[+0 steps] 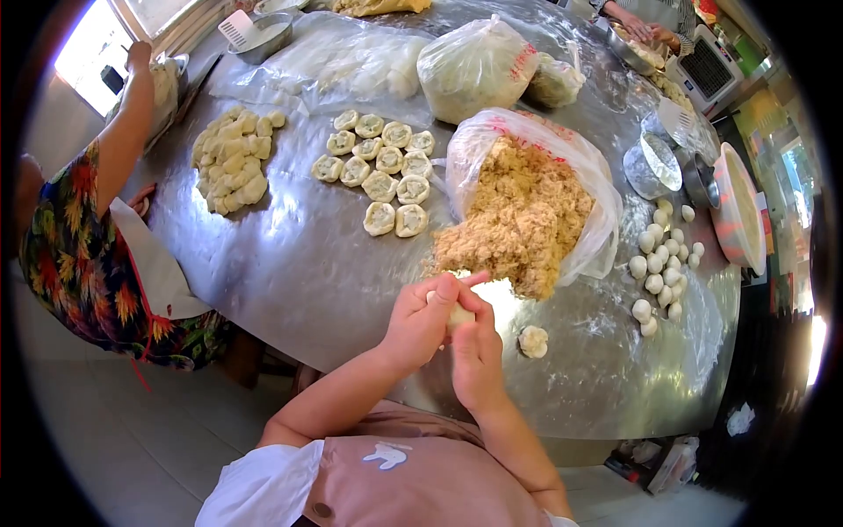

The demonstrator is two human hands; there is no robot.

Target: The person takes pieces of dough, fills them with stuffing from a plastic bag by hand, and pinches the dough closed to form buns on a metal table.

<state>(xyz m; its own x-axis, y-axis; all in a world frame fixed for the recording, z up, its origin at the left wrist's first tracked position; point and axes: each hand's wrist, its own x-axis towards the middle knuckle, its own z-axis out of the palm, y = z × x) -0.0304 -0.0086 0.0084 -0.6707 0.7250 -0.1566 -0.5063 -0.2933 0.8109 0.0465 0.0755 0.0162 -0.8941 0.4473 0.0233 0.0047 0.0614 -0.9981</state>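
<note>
My left hand (420, 318) and my right hand (479, 344) are pressed together over the near edge of the steel table (299, 263), both closed around one small pale dough piece (458, 314). Just beyond them, an open plastic bag spills a heap of brown crumbly filling (518, 220). A small filled dough ball (532, 341) lies on the table to the right of my hands.
Several open filled dough cups (382, 171) and a pile of dough lumps (230, 158) lie farther back. Small white balls (660, 263) sit at right beside metal bowls (654, 162). A person in a floral top (83, 255) stands left; another person's hands (645, 31) work at the far end.
</note>
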